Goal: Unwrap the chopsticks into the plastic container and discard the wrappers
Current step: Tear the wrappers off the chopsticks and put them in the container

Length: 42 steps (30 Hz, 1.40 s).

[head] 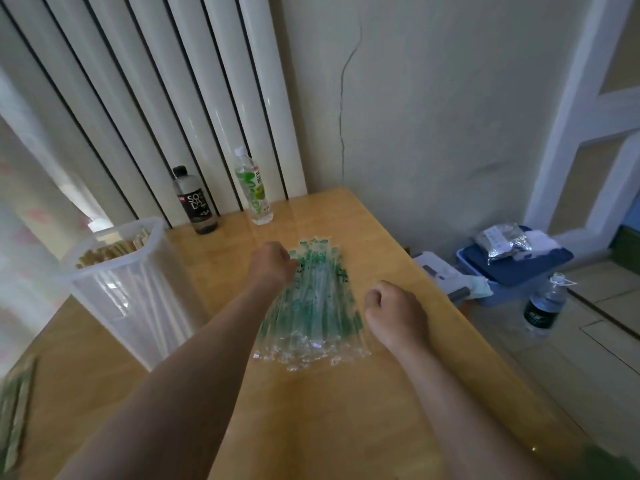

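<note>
A pile of clear plastic wrappers with green print (313,303) lies in the middle of the wooden table (346,410). My left hand (272,263) rests curled on the pile's far left edge, touching the wrappers; whether it grips one I cannot tell. My right hand (394,311) is a closed fist just right of the pile, with nothing visible in it. A tall translucent plastic container (138,296) stands at the left, holding several bare chopsticks upright. Wrapped chopsticks (15,410) lie at the table's near left edge.
Two bottles stand at the table's back: a dark soda bottle (195,202) and a green-labelled bottle (252,188). Right of the table, on the floor, sit a blue box (512,268) with bags on it and a water bottle (545,304). White panels and a wall stand behind.
</note>
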### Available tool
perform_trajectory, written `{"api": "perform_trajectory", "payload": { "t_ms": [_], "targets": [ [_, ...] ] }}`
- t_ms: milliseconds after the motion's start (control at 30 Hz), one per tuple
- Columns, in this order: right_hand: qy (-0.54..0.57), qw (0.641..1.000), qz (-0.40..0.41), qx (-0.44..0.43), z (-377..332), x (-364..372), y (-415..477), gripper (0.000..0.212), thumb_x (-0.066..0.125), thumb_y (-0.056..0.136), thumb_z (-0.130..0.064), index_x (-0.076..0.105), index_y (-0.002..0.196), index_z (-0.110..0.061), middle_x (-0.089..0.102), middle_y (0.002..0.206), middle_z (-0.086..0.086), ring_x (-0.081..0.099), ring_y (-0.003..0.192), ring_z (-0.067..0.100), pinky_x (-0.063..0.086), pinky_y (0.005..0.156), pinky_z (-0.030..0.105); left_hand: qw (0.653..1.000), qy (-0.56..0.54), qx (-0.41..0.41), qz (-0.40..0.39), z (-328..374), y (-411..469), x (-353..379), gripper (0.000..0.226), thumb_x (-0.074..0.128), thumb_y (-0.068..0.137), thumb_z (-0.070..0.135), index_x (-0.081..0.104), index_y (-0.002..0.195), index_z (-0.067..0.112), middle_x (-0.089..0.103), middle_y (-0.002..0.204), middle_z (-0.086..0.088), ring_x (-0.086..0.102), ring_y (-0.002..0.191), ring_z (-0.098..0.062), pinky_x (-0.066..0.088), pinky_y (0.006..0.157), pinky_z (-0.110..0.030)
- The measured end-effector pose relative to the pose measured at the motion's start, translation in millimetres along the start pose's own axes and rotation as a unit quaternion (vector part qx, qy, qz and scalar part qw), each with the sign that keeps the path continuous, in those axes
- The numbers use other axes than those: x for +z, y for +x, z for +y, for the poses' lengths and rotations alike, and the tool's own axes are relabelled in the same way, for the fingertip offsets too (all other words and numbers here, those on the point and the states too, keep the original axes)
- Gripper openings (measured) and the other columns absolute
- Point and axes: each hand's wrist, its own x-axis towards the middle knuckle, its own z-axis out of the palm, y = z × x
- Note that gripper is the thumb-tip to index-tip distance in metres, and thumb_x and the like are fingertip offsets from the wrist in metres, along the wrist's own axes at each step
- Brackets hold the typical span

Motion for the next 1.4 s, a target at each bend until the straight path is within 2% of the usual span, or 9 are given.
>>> {"api": "perform_trajectory", "payload": {
  "t_ms": [233, 433, 533, 633, 800, 967, 1067, 1200, 1400],
  "targets": [
    [0.001, 1.000, 0.000, 0.005, -2, -1, 0, 0.028, 0.044, 0.100, -0.019, 0.050, 0.073, -0.014, 0.054, 0.066, 0.003, 0.047, 0.059, 0.023, 0.028, 0.052, 0.034, 1.000, -0.011, 0.017, 0.012, 6, -19, -19, 0.019, 0.058, 0.098, 0.023, 0.058, 0.081, 0.014, 0.061, 0.088, -0.007, 0.055, 0.080, -0.022, 0.040, 0.068, -0.030],
    [0.061, 0.997, -0.028, 0.027, -10, -13, -5, 0.028, 0.044, 0.096, -0.015, 0.043, 0.069, -0.013, 0.044, 0.063, 0.008, 0.038, 0.057, 0.023, 0.026, 0.057, 0.032, 0.995, -0.001, 0.095, -0.014, 1, -56, -46, 0.015, 0.058, 0.097, 0.023, 0.067, 0.096, 0.011, 0.066, 0.095, -0.008, 0.062, 0.088, -0.025, 0.051, 0.072, -0.031],
    [0.079, 0.996, -0.016, -0.022, -32, -21, -15, 0.027, 0.045, 0.096, -0.016, 0.052, 0.073, -0.005, 0.055, 0.069, 0.019, 0.043, 0.058, 0.024, 0.028, 0.057, 0.033, 0.990, 0.009, 0.142, -0.021, -6, -79, -64, 0.017, 0.056, 0.098, 0.020, 0.069, 0.097, 0.009, 0.069, 0.093, -0.008, 0.064, 0.087, -0.025, 0.056, 0.075, -0.035],
    [0.098, 0.990, -0.034, -0.099, -70, -26, -36, 0.031, 0.047, 0.098, -0.021, 0.054, 0.072, -0.007, 0.057, 0.064, 0.011, 0.046, 0.055, 0.022, 0.032, 0.055, 0.031, 0.986, 0.000, 0.162, -0.039, -17, -101, -84, 0.019, 0.055, 0.098, 0.018, 0.070, 0.099, 0.007, 0.070, 0.095, -0.009, 0.064, 0.090, -0.026, 0.056, 0.081, -0.037],
    [0.104, 0.972, -0.084, -0.192, -137, -14, -77, 0.029, 0.048, 0.099, -0.018, 0.065, 0.079, -0.007, 0.059, 0.063, 0.008, 0.050, 0.054, 0.017, 0.034, 0.053, 0.028, 0.986, -0.016, 0.166, -0.016, -45, -139, -123, 0.017, 0.058, 0.094, 0.015, 0.073, 0.096, 0.007, 0.072, 0.090, -0.007, 0.064, 0.086, -0.022, 0.044, 0.071, -0.025],
    [0.108, 0.959, -0.142, -0.219, -188, 19, -115, 0.029, 0.046, 0.099, -0.017, 0.067, 0.082, -0.007, 0.064, 0.067, 0.006, 0.060, 0.062, 0.021, 0.040, 0.056, 0.030, 0.992, -0.036, 0.121, 0.004, -101, -170, -157, 0.016, 0.057, 0.093, 0.013, 0.072, 0.089, 0.010, 0.069, 0.079, -0.001, 0.063, 0.077, -0.019, 0.044, 0.067, -0.025],
    [0.105, 0.953, -0.171, -0.226, -212, 48, -136, 0.031, 0.046, 0.098, -0.017, 0.054, 0.072, -0.002, 0.049, 0.058, 0.003, 0.048, 0.054, 0.018, 0.032, 0.054, 0.031, 0.996, -0.049, 0.076, 0.011, -144, -188, -172, 0.015, 0.056, 0.092, 0.012, 0.071, 0.088, 0.009, 0.066, 0.076, -0.001, 0.063, 0.076, -0.022, 0.048, 0.066, -0.029],
    [0.063, 0.944, -0.205, -0.250, -239, 88, -164, 0.035, 0.047, 0.096, -0.016, 0.048, 0.061, -0.011, 0.042, 0.052, -0.004, 0.041, 0.051, 0.012, 0.028, 0.053, 0.033, 0.999, -0.014, 0.003, 0.041, -207, -210, -191, 0.017, 0.055, 0.094, 0.013, 0.071, 0.096, 0.007, 0.071, 0.090, -0.008, 0.063, 0.086, -0.026, 0.047, 0.072, -0.031],
    [0.036, 0.920, -0.308, -0.239, -268, 146, -201, 0.026, 0.045, 0.097, -0.019, 0.070, 0.089, -0.013, 0.069, 0.083, 0.003, 0.066, 0.078, 0.024, 0.044, 0.059, 0.029, 0.986, 0.052, -0.105, 0.114, -293, -243, -202, 0.026, 0.056, 0.093, 0.021, 0.068, 0.116, 0.018, 0.061, 0.117, -0.003, 0.059, 0.106, -0.027, 0.049, 0.088, -0.036]
  ]
}}
